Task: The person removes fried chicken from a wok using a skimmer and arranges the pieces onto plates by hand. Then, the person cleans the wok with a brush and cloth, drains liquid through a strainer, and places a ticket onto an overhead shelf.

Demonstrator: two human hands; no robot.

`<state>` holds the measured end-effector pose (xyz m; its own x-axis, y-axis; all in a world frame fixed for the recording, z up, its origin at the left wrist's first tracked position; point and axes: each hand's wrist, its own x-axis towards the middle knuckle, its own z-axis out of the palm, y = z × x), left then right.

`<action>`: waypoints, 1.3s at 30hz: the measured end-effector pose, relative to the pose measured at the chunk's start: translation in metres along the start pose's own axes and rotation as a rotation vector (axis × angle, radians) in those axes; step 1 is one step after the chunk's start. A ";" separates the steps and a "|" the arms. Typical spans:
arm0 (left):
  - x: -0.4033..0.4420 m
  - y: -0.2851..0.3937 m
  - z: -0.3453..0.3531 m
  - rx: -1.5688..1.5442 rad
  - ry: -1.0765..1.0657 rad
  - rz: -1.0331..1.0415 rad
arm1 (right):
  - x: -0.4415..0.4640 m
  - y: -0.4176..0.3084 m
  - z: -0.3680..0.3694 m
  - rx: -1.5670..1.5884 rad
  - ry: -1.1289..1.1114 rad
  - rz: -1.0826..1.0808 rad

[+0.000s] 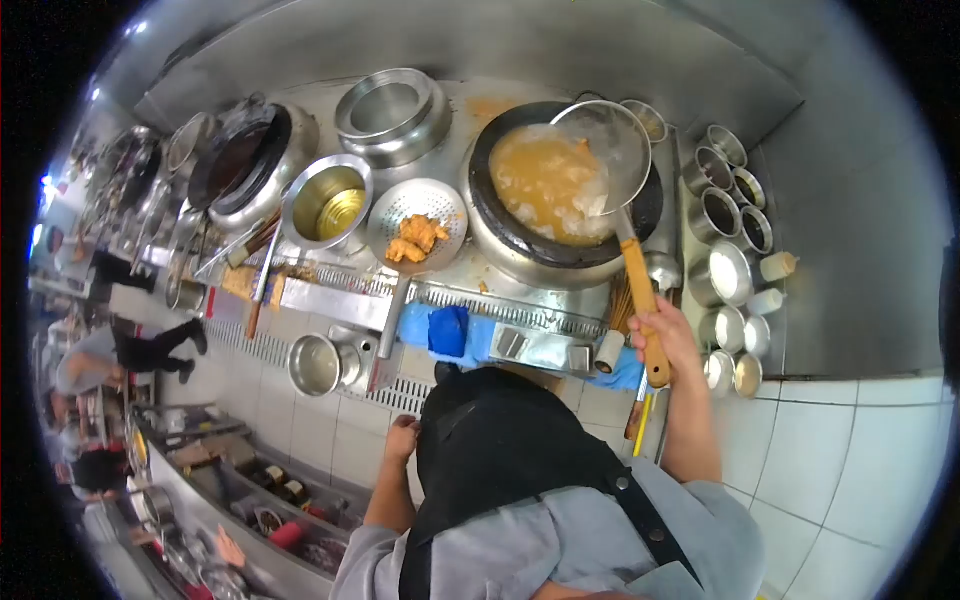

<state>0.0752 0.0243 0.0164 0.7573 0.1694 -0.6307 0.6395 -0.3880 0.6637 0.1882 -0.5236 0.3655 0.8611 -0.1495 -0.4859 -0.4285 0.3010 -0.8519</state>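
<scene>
"Golden fried pieces [418, 238] rest, lifted out, in the perforated ladle [385, 215]. What remains?"

"Frying, probably: foamy liquid [535, 175] fills the wok [512, 232]. Right hand [668, 337] firmly grips the strainer [625, 158] over it; left hand [403, 438] half-curled, contents unclear."

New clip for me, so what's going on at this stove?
A person's right hand grips the wooden handle of a mesh strainer, its head over a wok of foamy brown liquid; whether its edge dips in is unclear. The left hand is down beside the apron. Left of the wok, browned food pieces sit in a perforated scoop.
</scene>
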 end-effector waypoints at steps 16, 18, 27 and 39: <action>-0.146 -0.119 -0.017 0.014 0.106 -0.240 | -0.043 0.037 0.045 0.598 -0.378 -0.048; -0.154 -0.175 -0.022 0.036 0.161 -0.243 | -0.049 0.040 0.056 0.561 -0.391 -0.093; -0.231 -0.319 -0.022 0.655 -0.056 0.076 | -0.002 0.054 0.104 0.535 -0.334 -0.183; -0.262 -0.300 -0.025 0.374 0.185 0.034 | 0.039 0.100 0.172 0.504 -0.493 -0.125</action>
<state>-0.3114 0.1190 -0.0071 0.8102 0.2975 -0.5051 0.5472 -0.6929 0.4696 0.2260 -0.3373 0.2948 0.9699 0.1961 -0.1442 -0.2425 0.7257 -0.6438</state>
